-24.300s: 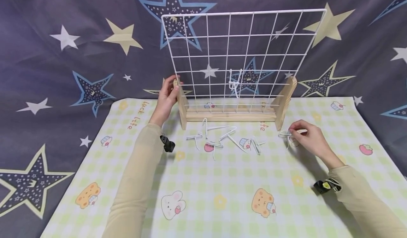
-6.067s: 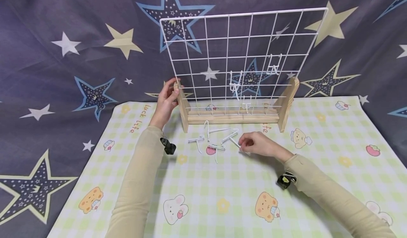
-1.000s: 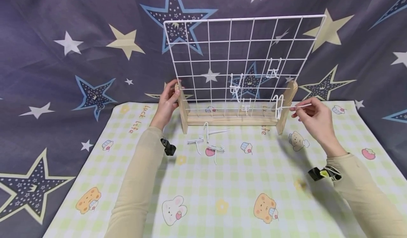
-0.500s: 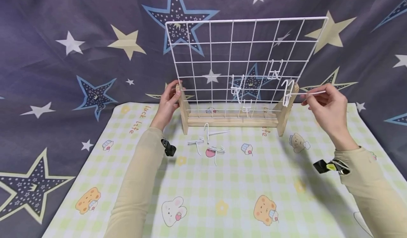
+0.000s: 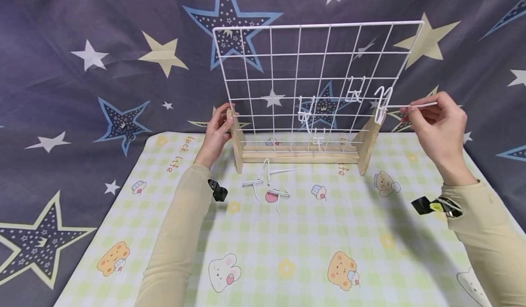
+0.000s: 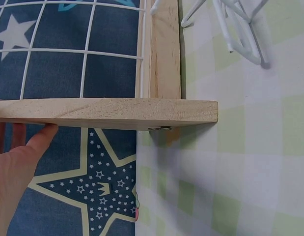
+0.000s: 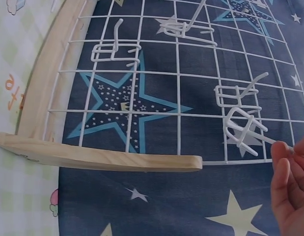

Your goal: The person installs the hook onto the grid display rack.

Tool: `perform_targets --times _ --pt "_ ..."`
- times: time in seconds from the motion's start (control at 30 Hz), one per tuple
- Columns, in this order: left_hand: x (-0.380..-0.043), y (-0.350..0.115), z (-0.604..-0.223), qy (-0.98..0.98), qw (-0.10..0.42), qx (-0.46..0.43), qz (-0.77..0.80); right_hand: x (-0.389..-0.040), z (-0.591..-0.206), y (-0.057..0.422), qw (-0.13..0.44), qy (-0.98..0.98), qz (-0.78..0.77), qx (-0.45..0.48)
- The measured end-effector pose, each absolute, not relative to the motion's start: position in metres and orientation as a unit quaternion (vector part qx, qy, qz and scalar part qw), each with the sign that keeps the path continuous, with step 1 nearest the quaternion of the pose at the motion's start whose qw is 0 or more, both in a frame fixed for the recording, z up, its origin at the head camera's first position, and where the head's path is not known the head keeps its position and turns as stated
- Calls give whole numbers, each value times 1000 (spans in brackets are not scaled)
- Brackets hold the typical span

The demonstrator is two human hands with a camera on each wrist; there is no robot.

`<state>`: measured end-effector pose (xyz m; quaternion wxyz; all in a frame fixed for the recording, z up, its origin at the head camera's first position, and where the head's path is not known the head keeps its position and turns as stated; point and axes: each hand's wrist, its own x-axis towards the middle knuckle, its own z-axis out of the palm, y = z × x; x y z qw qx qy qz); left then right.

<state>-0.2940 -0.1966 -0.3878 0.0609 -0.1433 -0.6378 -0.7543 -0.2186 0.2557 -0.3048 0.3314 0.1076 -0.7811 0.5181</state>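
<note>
My right hand (image 5: 441, 129) pinches the long prong of a white wire hook (image 5: 383, 106), holding it in the air at the grid's right edge. Its bent upper ends point up in the head view; the right wrist view shows this hook (image 7: 242, 128) overlapping the mesh. A white wire grid panel (image 5: 316, 25) stands upright in a wooden base. Hanging on it are three hooks: one mid-grid (image 5: 305, 115), one upper right (image 5: 354, 91), one low (image 5: 318, 139). My left hand (image 5: 215, 131) grips the left wooden side piece (image 5: 237, 149), fingers behind it, thumb in front.
Three loose hooks lie before the stand: a left one (image 5: 252, 183), a back one (image 5: 269, 172) and a front one (image 5: 279, 193). A checked cloth (image 5: 283, 234) covers the table. Behind hangs a dark star-patterned curtain (image 5: 123, 51).
Over the last second my right hand lifted the hook up and rightward. Since the earliest frame, hooks on the grid rose from one to three and fewer lie loose. My left hand stayed put.
</note>
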Motion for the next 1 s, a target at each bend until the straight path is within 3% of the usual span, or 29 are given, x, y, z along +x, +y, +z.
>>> perform_targets --times 0.53,1.0 --pt "-296 -197 -388 -635 58 -140 -758 -227 -268 251 427 -741 497 147" --pt "-295 -197 -387 -637 57 -139 -756 -233 -241 249 445 -726 500 157"
